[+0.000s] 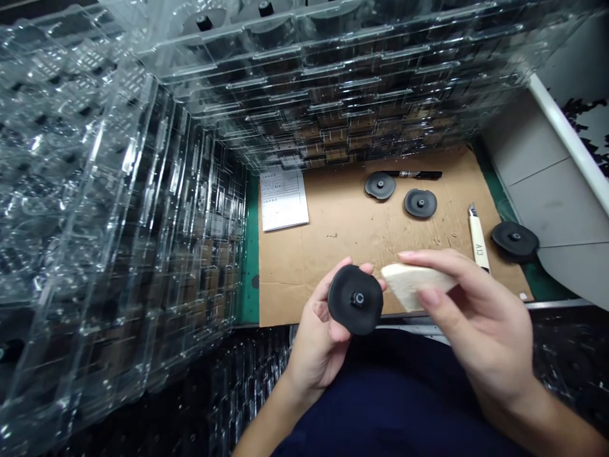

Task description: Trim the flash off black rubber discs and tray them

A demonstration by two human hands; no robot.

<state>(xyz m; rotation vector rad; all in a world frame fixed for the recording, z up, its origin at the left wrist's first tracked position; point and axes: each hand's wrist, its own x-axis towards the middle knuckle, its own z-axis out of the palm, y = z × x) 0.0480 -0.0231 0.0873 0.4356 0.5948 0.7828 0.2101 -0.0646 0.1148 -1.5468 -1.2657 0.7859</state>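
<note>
"A13", reads the cream knife (478, 238) towards the tabletop's (249, 273) right edge; the sheet (284, 202) by the far left corner is printed too small to read. And here, over the near edge, the left hand (318, 336) grips a disc (356, 299), black, matte, knobbed at the centre. The right hand (495, 324) pinches a pale wedge (412, 282) between thumb and fingers, its tip just beside the disc.

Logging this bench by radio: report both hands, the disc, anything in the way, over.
Left hand holding black disc, stem side facing camera. Right hand pinching pale wedge, close beside disc. Left fingertips showing between disc and wedge.
</note>
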